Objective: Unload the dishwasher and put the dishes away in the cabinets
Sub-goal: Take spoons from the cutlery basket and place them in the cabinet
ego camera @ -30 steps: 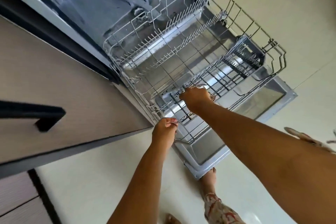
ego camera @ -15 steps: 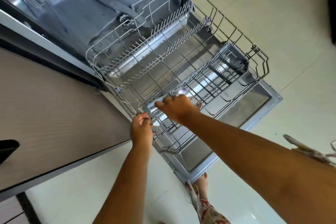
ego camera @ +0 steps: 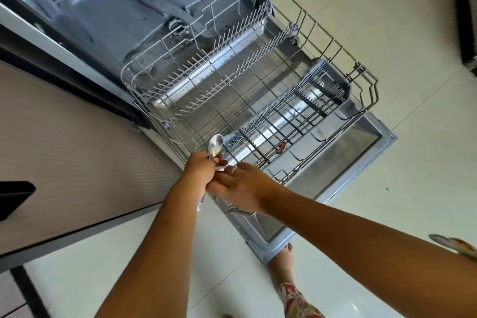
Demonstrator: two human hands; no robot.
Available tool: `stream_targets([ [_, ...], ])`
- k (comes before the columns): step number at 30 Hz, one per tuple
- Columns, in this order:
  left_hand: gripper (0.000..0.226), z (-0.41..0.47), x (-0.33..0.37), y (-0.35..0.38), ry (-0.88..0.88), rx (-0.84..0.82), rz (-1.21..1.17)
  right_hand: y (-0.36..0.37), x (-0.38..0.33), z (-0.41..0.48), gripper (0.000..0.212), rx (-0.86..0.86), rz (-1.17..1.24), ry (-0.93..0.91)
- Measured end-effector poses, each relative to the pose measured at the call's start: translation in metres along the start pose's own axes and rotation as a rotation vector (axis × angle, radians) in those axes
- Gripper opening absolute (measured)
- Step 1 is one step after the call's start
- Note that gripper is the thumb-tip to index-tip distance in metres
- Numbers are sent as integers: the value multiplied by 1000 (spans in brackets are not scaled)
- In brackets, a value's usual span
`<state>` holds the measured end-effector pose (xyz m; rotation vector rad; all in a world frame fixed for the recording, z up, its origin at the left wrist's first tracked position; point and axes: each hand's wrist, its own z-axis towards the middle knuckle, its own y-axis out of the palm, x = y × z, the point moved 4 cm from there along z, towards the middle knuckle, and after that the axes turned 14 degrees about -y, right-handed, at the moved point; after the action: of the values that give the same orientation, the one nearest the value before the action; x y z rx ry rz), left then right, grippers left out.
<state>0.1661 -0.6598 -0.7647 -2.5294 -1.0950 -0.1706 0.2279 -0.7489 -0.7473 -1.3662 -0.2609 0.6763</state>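
The dishwasher's lower wire rack point(ego camera: 258, 80) is pulled out over the open door point(ego camera: 366, 152) and holds no dishes that I can see. A grey cutlery basket point(ego camera: 296, 113) lies along its near side, with a small brownish object point(ego camera: 280, 146) in it. My left hand point(ego camera: 200, 169) is closed around a metal spoon point(ego camera: 214, 146), bowl end pointing up, at the rack's near-left corner. My right hand point(ego camera: 242, 187) lies right beside it, fingers touching the left hand and the spoon's handle; whether it grips the handle is hidden.
A wood-grain cabinet front point(ego camera: 77, 152) with a black handle point(ego camera: 15, 199) stands at the left. The dishwasher tub point(ego camera: 134, 8) with its spray arm is open beyond the rack. My bare foot point(ego camera: 284, 263) stands on the pale tiled floor by the door's corner.
My right hand lifted a spoon out of the cutlery basket and brought it left. My left hand let go of the rack's rim and closed on the spoon.
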Motion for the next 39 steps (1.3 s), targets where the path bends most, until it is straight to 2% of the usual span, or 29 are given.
stream_targets([
  [2, 23, 2, 3, 3, 12, 20, -76, -1, 14, -13, 50, -61, 43, 89],
  [5, 22, 5, 4, 13, 71, 58, 15, -6, 44, -36, 53, -116, 58, 343],
  [7, 24, 3, 2, 21, 117, 70, 49, -7, 61, -52, 47, -143, 87, 532],
  [10, 24, 4, 0, 36, 123, 72, 104, -4, 88, -77, 41, -102, 89, 778],
  [12, 21, 1, 1, 47, 149, 70, 163, -11, 99, -95, 33, 88, 69, 955],
  [16, 18, -4, 4, 73, 163, 47, 178, -28, 111, -147, 26, 598, 34, 1313],
  [18, 20, -7, 6, 86, 171, 40, 184, -33, 113, -168, 26, 824, -75, 1453],
  [20, 17, -13, 5, 103, 161, -91, 160, -30, 114, -196, 28, 1122, -139, 1690],
  [21, 14, -19, 2, 114, 131, -209, 158, -23, 113, -210, 28, 1213, -110, 1828],
  [22, 12, -25, -2, 125, 91, -329, 169, -11, 113, -222, 28, 1200, -12, 1951],
  [24, 11, -39, -14, 150, 47, -508, 219, 21, 111, -245, 29, 922, 337, 2107],
  [25, 11, -43, -20, 162, 48, -539, 212, 36, 110, -250, 30, 751, 503, 2086],
  [27, 11, -46, -29, 176, 54, -476, 95, 55, 114, -252, 33, 353, 611, 1846],
  [29, 11, -43, -32, 181, 66, -367, -56, 73, 122, -253, 41, -44, 530, 1496],
  [31, 11, -40, -28, 181, 59, -347, -147, 87, 131, -255, 50, -324, 418, 1267],
  [33, 11, -39, -19, 176, 56, -394, -178, 92, 142, -252, 54, -493, 294, 1148],
  [36, 15, -38, 1, 160, 56, -471, -299, 96, 159, -241, 61, -581, 207, 1103],
  [39, 12, -20, 17, 143, 75, -335, -340, 107, 171, -235, 63, -718, 213, 1081],
])
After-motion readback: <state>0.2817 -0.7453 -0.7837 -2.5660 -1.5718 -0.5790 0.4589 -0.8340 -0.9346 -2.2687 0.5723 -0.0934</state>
